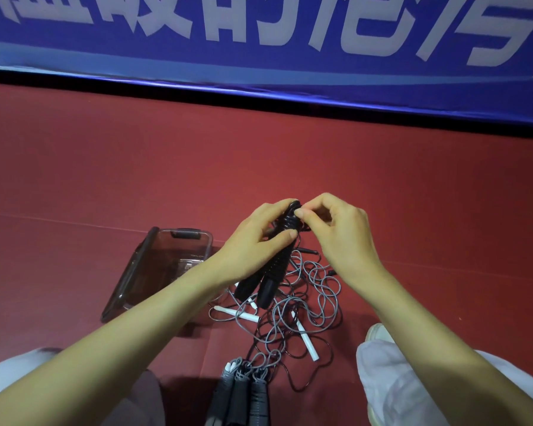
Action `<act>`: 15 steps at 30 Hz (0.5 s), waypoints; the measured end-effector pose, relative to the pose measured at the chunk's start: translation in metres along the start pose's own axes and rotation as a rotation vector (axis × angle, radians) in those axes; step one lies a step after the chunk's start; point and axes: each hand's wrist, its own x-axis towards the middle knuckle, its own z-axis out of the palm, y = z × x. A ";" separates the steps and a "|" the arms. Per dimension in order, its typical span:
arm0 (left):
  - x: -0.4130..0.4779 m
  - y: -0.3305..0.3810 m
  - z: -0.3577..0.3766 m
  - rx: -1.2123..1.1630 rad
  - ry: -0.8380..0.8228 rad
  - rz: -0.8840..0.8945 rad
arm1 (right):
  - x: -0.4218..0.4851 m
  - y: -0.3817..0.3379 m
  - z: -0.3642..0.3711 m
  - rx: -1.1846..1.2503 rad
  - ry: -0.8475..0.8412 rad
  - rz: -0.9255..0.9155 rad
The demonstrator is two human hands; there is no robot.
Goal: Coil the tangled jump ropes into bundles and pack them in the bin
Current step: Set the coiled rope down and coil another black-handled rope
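Note:
A black jump rope bundle (276,265), two handles side by side with black cord wound round them, is held up above the floor. My left hand (254,241) grips the handles near their upper part. My right hand (336,232) pinches the black cord at the bundle's top end. Beneath them a tangle of grey and black ropes (305,305) with white handles (306,342) lies on the floor. A clear plastic bin (166,262) stands open to the left of the tangle, partly hidden by my left forearm.
Several grey-wound handles (243,395) lie together near the bottom edge, between my knees. The bin's dark lid (133,272) leans against its left side. Red floor (382,179) stretches ahead to a blue banner (259,56). My shoe (377,332) is at the right.

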 end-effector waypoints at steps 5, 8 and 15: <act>0.000 -0.008 0.002 0.174 0.007 0.067 | -0.001 -0.002 0.003 -0.026 0.029 0.072; 0.000 -0.005 0.006 0.064 0.019 0.061 | 0.001 -0.002 0.002 0.167 0.113 0.151; 0.008 -0.005 0.009 -0.177 0.135 -0.068 | 0.003 0.000 0.008 0.355 -0.003 0.173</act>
